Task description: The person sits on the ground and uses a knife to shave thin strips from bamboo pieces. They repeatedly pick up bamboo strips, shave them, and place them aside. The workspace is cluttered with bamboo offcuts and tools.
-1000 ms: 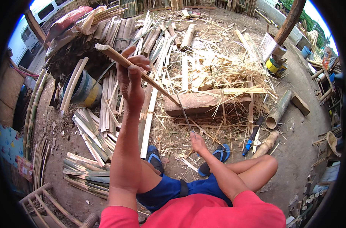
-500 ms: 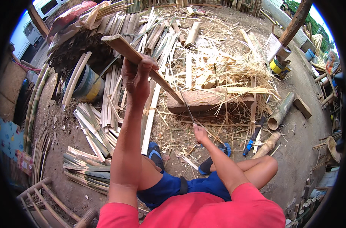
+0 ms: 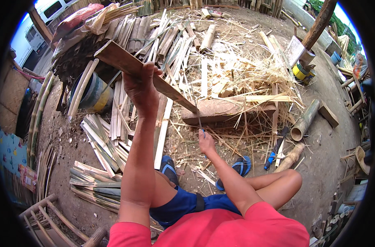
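My left hand [image 3: 142, 88] is raised and closed around a long, flat bamboo slat [image 3: 169, 93]. The slat slants down to the right, and its lower end meets the left part of a thick wooden block [image 3: 232, 110] on the ground. Lower down, my right hand [image 3: 206, 145] is wrapped around the handle of a knife [image 3: 200, 122]. Its thin blade points away from me and crosses the slat's lower end at the block. The blade is too thin to tell how deep it sits against the slat.
Curly shavings [image 3: 253, 74] cover the ground behind the block. Split bamboo strips [image 3: 99, 185] are stacked at the left, near a bucket [image 3: 99, 94]. At the right lie a bamboo tube [image 3: 304, 121] and a blue-handled tool [image 3: 273, 154]. My sandals [image 3: 239, 166] are close to the block.
The slat's raised end has swung left and a little down, and its broad face has turned. My right hand has shifted left with the knife, whose blade now stands steeper.
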{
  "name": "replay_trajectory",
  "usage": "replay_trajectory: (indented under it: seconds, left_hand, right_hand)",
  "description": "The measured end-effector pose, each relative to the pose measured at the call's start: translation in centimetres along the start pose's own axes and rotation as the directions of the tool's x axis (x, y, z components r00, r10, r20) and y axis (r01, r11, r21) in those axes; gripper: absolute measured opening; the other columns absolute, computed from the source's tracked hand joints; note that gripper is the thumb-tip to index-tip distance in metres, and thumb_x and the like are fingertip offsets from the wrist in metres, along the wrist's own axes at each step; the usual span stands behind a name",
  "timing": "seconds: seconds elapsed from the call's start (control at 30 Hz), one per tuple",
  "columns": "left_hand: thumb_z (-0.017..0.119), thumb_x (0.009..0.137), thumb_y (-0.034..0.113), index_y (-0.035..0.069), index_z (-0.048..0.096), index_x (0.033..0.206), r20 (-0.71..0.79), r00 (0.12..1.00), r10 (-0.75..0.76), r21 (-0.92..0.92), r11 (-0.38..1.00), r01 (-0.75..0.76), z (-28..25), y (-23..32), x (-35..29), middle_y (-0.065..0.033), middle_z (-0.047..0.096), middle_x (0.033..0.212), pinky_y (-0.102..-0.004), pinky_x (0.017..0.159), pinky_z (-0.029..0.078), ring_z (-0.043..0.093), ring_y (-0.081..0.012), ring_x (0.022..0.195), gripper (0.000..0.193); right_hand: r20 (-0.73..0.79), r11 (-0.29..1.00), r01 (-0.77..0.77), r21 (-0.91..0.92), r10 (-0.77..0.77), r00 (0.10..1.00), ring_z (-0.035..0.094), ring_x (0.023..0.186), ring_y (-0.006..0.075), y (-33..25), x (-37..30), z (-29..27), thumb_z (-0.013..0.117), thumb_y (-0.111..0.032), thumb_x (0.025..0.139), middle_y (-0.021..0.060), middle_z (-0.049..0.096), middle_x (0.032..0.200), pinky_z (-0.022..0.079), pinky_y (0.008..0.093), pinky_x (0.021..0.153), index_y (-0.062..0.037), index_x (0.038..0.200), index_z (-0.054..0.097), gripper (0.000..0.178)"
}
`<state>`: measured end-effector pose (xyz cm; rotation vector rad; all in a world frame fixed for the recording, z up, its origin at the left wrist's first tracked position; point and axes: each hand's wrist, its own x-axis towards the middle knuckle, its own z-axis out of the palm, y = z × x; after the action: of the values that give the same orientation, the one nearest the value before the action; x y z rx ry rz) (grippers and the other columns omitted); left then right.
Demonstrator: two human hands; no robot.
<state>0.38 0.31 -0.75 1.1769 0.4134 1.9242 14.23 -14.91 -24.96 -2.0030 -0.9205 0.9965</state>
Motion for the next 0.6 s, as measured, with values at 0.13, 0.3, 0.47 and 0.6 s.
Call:
replay_trajectory:
  seconds: [0.13, 0.3, 0.47, 0.6]
  left_hand:
    - [0.074, 0.091, 0.016, 0.007, 0.053, 0.104, 0.009, 1.000, 0.018, 0.040, 0.999, -0.019, -0.4, -1.1, 0.5, -0.0042, 0.065, 0.082, -0.0321, 0.077, 0.053, 0.065, -0.0156, 0.076, 0.026]
    - [0.074, 0.091, 0.016, 0.006, 0.057, 0.101, -0.127, 0.990, -0.063, 0.052, 0.996, 0.070, -0.6, -4.2, -1.1, -0.0047, 0.066, 0.082, -0.0316, 0.078, 0.052, 0.065, -0.0153, 0.076, 0.022]
    - [0.067, 0.097, 0.031, 0.008, 0.057, 0.098, 0.062, 0.995, -0.082, 0.121, 0.990, 0.074, -3.0, -4.8, -1.0, -0.0034, 0.064, 0.081, -0.0323, 0.080, 0.051, 0.063, -0.0149, 0.075, 0.025]
    - [0.066, 0.097, 0.033, 0.008, 0.058, 0.098, 0.130, 0.972, -0.197, 0.137, 0.974, 0.179, -5.1, -7.0, -1.9, -0.0036, 0.065, 0.084, -0.0320, 0.083, 0.050, 0.065, -0.0159, 0.080, 0.026]
  right_hand:
    - [-0.116, 0.971, -0.088, -0.221, 0.063, 0.991, 0.059, 0.087, 0.0499, 2.8, 2.0, -0.7, 0.043, -0.047, 0.103, 0.0285, 0.063, 0.087, 0.046, 0.0520, 0.074, -0.0008, 0.088, 0.060, 0.052]
    - [0.041, 0.928, 0.372, 0.014, -0.372, 0.927, 0.055, 0.079, 0.0454, -1.6, -1.5, -1.4, 0.044, -0.045, 0.104, 0.0253, 0.059, 0.080, 0.043, 0.0501, 0.069, -0.0021, 0.092, 0.055, 0.046]
    - [-0.094, 0.936, 0.346, -0.068, -0.351, 0.932, 0.051, 0.057, 0.0305, 0.9, 0.2, -0.2, 0.043, -0.050, 0.103, 0.0136, 0.051, 0.064, 0.044, 0.0430, 0.057, -0.0023, 0.085, 0.051, 0.052]
    - [0.156, 0.988, -0.151, -0.044, 0.156, 0.975, 0.064, 0.069, 0.0390, 9.3, 3.6, -1.9, 0.038, -0.057, 0.101, 0.0228, 0.063, 0.075, 0.048, 0.0473, 0.064, 0.0012, 0.082, 0.057, 0.064]
